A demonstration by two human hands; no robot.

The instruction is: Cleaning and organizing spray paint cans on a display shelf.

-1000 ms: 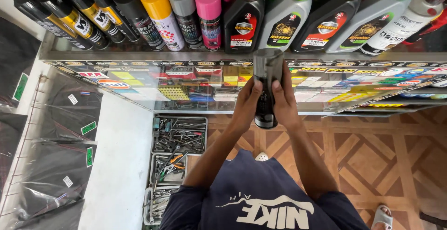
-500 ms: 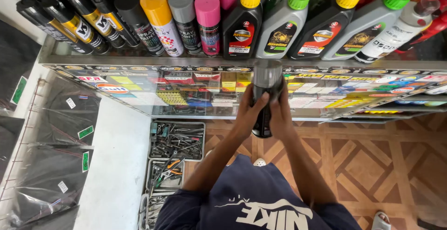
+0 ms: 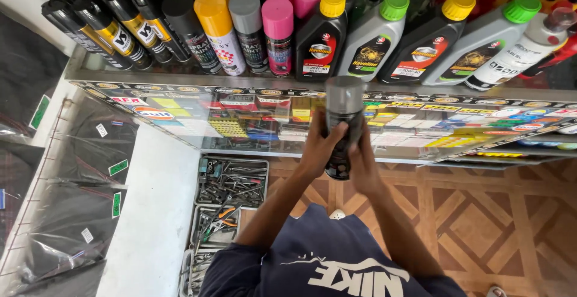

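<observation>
A dark spray can [image 3: 342, 130] with a grey cap is held upright between both hands, the left hand [image 3: 317, 147] clasped round its left side and the right hand [image 3: 365, 162] pressed against its right side, above the glass worktop [image 3: 180, 123]. At the far edge, spray cans with yellow, grey and pink caps [image 3: 277, 24] are lined up left of centre, and dark and grey oil bottles [image 3: 372, 39] with yellow and green caps to the right. Colourful stickers [image 3: 144, 112] are seen under the glass.
</observation>
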